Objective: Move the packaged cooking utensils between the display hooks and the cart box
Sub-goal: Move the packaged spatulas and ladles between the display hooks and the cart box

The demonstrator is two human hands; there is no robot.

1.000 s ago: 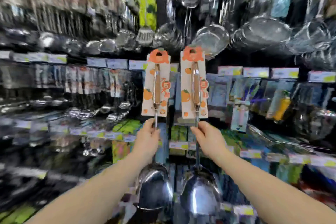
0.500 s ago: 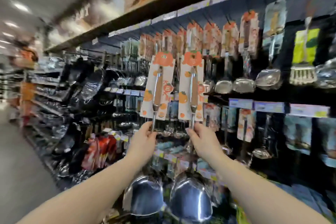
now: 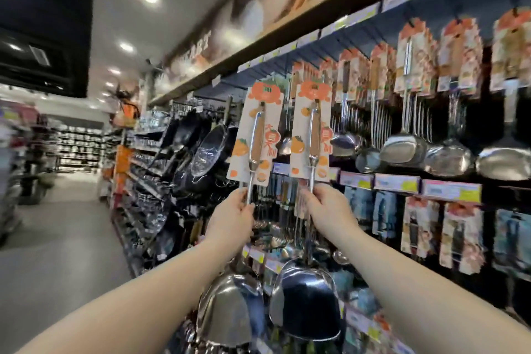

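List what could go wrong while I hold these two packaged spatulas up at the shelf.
1. The left hand and the right hand each grip only a thin metal shaft, so a spatula could twist or slip.
2. The left spatula and right spatula hang close together, so their blades may knock.
3. The hanging utensils on the top row look crowded, so a card could snag there.

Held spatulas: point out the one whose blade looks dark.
The spatula in the right hand: its blade reflects dark; the spatula in the left hand shines silver.
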